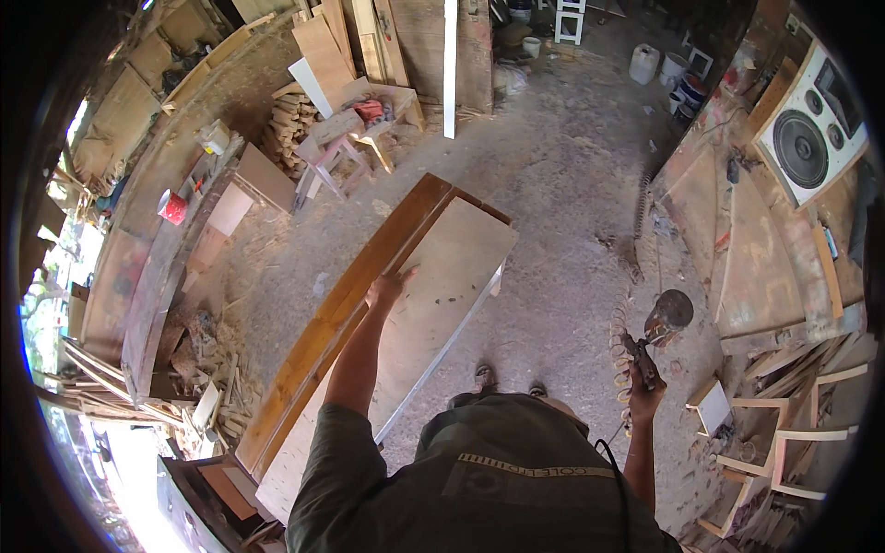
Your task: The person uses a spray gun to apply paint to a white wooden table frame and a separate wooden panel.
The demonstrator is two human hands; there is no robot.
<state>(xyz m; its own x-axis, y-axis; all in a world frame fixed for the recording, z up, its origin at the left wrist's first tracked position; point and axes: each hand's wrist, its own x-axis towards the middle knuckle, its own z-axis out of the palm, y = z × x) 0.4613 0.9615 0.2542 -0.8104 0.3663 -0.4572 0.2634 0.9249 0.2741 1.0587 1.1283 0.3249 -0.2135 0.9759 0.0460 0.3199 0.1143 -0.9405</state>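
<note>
Plywood under my left hand (387,288): palm flat, fingers spread, pressing on the pale panel (433,295), not gripping anything. Hand sits near the panel's far end, right beside the dark brown wood rail (341,309) that runs along the panel's left edge. Panel is long, stretches from ahead of the hand back toward my body, w/ a thin light edge strip on its right side.

Right hand (643,382) is well off to the right of the panel, down by my side, closed around the handle of a power sander (662,324); round disc end points fwd, away from me. Coiled cord (619,369) hangs just left of that hand. Black cable runs over my green shirt.

My two feet (507,376) show on the dusty floor (572,184) btw the panel and the right hand.

Farther out, left of my left hand: offcuts and wood scraps (217,387) piled on the floor, a curved wooden table (147,276) w/ a red cup (172,206) on it. Ahead of the hand: small stool (336,161) and stacked boards (369,46) leaning. Far right beyond the sander hand: big loudspeaker (811,138), and light wood frames (784,433) stacked nearer me.
</note>
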